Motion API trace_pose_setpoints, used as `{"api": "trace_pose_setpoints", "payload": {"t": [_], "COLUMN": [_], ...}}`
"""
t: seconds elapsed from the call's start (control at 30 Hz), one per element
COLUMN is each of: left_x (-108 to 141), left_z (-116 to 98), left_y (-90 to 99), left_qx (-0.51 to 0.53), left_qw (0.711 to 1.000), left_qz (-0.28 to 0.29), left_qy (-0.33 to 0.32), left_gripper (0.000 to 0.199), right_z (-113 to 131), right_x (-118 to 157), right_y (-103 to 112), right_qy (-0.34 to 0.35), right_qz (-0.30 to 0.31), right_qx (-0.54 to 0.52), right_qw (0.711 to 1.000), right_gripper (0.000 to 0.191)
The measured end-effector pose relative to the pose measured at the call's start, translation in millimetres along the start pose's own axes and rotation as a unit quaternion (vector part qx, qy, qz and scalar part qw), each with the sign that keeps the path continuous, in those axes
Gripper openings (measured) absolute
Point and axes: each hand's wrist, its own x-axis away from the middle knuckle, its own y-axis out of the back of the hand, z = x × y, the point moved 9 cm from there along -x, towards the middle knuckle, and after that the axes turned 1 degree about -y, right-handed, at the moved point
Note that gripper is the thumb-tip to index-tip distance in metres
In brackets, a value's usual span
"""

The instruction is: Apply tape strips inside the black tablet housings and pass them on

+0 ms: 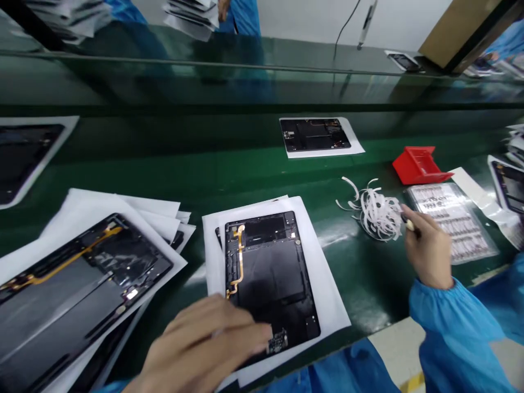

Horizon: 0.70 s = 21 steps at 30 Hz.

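Observation:
A black tablet housing (270, 267) with an orange flex cable lies on white sheets (323, 289) at the front centre. My left hand (204, 344) is over its lower left corner, fingertips beside a small circuit board (278, 341); its fingers are blurred and whether they hold anything is hidden. To the right, my right hand (428, 245) is closed around a small tool with a pale and dark end (408, 222), next to a pile of curled white strips (379, 213).
A stack of housings on white sheets (77, 273) stands at the left. Another housing (317, 134) lies farther back. At the right are a red bin (420, 165) and a clear tray of small parts (454, 221). A raised shelf edge (245, 68) crosses behind; a person's hand (223, 10) shows beyond.

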Motion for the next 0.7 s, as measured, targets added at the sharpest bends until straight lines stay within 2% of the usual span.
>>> {"api": "trace_pose_setpoints", "payload": {"t": [0.03, 0.1, 0.13, 0.17, 0.23, 0.3, 0.33, 0.4, 0.5, 0.57, 0.6, 0.7], "left_x": [-15.0, -40.7, -49.9, -56.4, -63.0, -64.6, -64.4, -61.3, -39.7, -16.2, -4.3, 32.4], "left_z": [7.5, 23.7, 33.9, 43.7, 63.7, 80.4, 86.6, 94.3, 97.8, 81.4, 67.6, 28.5], "left_y": [2.9, 2.7, 0.4, -2.4, -9.0, -14.8, -17.5, -19.9, -8.1, -5.6, -11.3, -48.9], "left_qx": [0.006, 0.026, 0.032, 0.038, 0.045, 0.057, 0.068, 0.096, 0.068, -0.013, -0.056, -0.142], "left_qw": [1.0, 0.999, 0.999, 0.998, 0.997, 0.995, 0.993, 0.989, 0.98, 0.981, 0.986, 0.987], "left_qz": [0.002, -0.002, -0.006, -0.013, -0.027, -0.037, -0.037, -0.038, -0.104, -0.115, -0.091, 0.037], "left_qy": [0.012, 0.024, 0.034, 0.04, 0.059, 0.079, 0.087, 0.101, 0.155, 0.153, 0.132, 0.069], "left_gripper": [0.017, 0.012, 0.008, 0.004, 0.005, 0.006, 0.006, 0.009, 0.024, 0.028, 0.027, 0.032], "right_z": [11.2, 49.0, 76.1, 106.5, 161.8, 194.2, 202.2, 207.2, 202.3, 199.7, 199.3, 199.6], "right_x": [2.4, 5.5, 7.1, 11.0, 24.7, 34.2, 35.7, 34.2, 31.0, 30.5, 30.0, 27.5], "right_y": [6.6, 10.1, 0.2, -15.5, -48.8, -77.4, -89.2, -106.8, -121.6, -127.0, -128.8, -132.4], "right_qy": [-0.006, -0.008, 0.009, 0.028, 0.037, -0.004, -0.028, -0.06, -0.083, -0.087, -0.084, -0.07], "right_qz": [-0.012, -0.001, 0.057, 0.142, 0.299, 0.378, 0.391, 0.39, 0.387, 0.393, 0.393, 0.376], "right_qx": [-0.007, -0.073, -0.138, -0.217, -0.35, -0.439, -0.469, -0.506, -0.51, -0.496, -0.488, -0.471], "right_qw": [1.0, 0.997, 0.989, 0.965, 0.887, 0.815, 0.791, 0.767, 0.763, 0.77, 0.775, 0.795], "right_gripper": [0.038, 0.031, 0.027, 0.025, 0.031, 0.039, 0.041, 0.04, 0.037, 0.031, 0.026, 0.011]}}
